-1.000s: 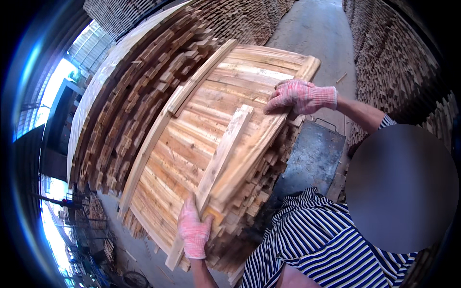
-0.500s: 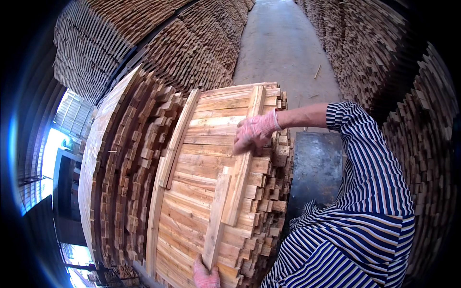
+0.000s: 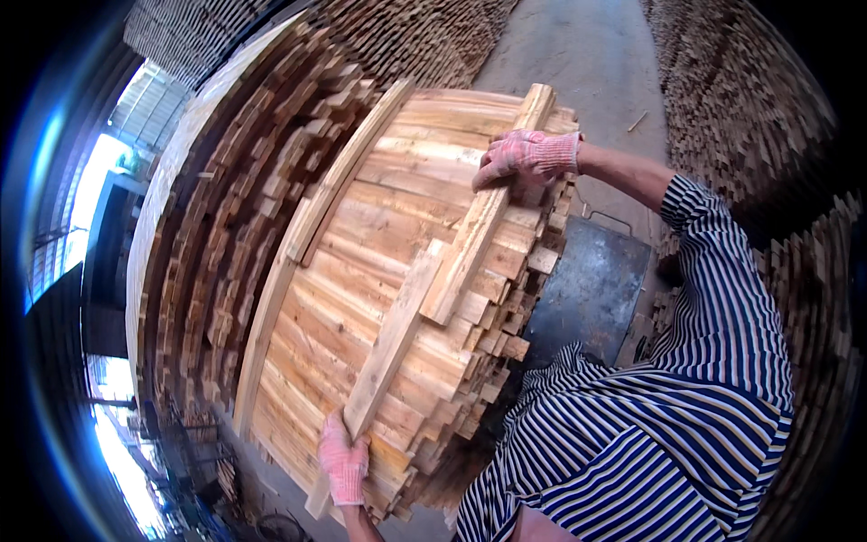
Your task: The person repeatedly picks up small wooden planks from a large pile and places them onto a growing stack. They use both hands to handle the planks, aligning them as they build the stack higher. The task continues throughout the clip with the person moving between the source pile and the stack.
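Observation:
A layer of pale wooden boards [image 3: 361, 226] lies side by side on top of a stack. Two wooden strips lie across it near the right edge, their ends overlapping side by side. My right hand [image 3: 531, 155], in a pink-and-white knit glove, is closed over the farther strip [image 3: 479, 244] close to its far end. At the near end of the stack, my gloved left hand [image 3: 343, 459] grips the nearer strip [image 3: 395, 334]; its fingertips are partly hidden. Along the left side of the layer run two more strips [image 3: 307, 230], end to end.
Another stack of boards [image 3: 244, 181] stands close on the left. To the right is a dark metal plate [image 3: 591, 280] with a handle. Tall timber piles [image 3: 731, 99] flank a concrete aisle [image 3: 578, 54]. Machinery [image 3: 194, 479] sits at the lower left.
The view has shifted and tilted. My right hand, blurred before, now rests closed on the farther strip, nearer its far end. More of my left hand and wrist shows at the nearer strip.

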{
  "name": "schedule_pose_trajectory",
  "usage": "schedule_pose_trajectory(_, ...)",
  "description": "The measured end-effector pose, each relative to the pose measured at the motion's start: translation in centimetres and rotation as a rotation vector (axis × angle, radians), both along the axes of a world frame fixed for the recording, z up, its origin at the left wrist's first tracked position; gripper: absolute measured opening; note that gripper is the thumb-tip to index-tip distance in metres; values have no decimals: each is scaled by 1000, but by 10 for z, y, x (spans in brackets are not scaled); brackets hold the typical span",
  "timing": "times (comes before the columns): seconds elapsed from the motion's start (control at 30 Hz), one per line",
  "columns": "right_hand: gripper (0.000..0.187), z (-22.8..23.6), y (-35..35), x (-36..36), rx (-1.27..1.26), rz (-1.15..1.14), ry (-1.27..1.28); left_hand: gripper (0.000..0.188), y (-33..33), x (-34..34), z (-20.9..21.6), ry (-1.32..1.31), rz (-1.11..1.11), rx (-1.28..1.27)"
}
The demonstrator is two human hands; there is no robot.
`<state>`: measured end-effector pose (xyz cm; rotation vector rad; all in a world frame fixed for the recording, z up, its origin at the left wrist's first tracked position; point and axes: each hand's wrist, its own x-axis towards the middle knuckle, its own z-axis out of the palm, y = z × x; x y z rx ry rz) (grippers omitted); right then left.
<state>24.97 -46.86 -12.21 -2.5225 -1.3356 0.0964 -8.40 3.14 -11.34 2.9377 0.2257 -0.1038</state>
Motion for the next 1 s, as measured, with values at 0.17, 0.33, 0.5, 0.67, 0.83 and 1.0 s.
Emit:
schedule_pose_trajectory(0.17, 51, 4, -15, 8, 64, -13, -22, 76, -2, 5, -2, 68, 53, 9)
schedule_pose_trajectory(0.33, 53, -13, -15, 26, 48, 44, -152, 65, -12, 8, 7, 40, 58, -59)
schedule_pose_trajectory(0.5, 57, 10, 30, -8, -75, 14, -104, 52, 5, -25, 15, -84, 65, -39)
schedule_pose_trajectory(0.67, 37, 6, 23, -19, -97, -80, -101, 52, 17, -25, 2, -47, 92, 101)
schedule_pose_trajectory(0.83, 46, 6, 26, -23, -96, -76, -124, 53, 15, -19, 10, 160, 213, 65)
schedule_pose_trajectory(1.0, 67, -10, 14, -4, -70, -37, -99, 47, 2, -23, 21, 133, 264, -4)
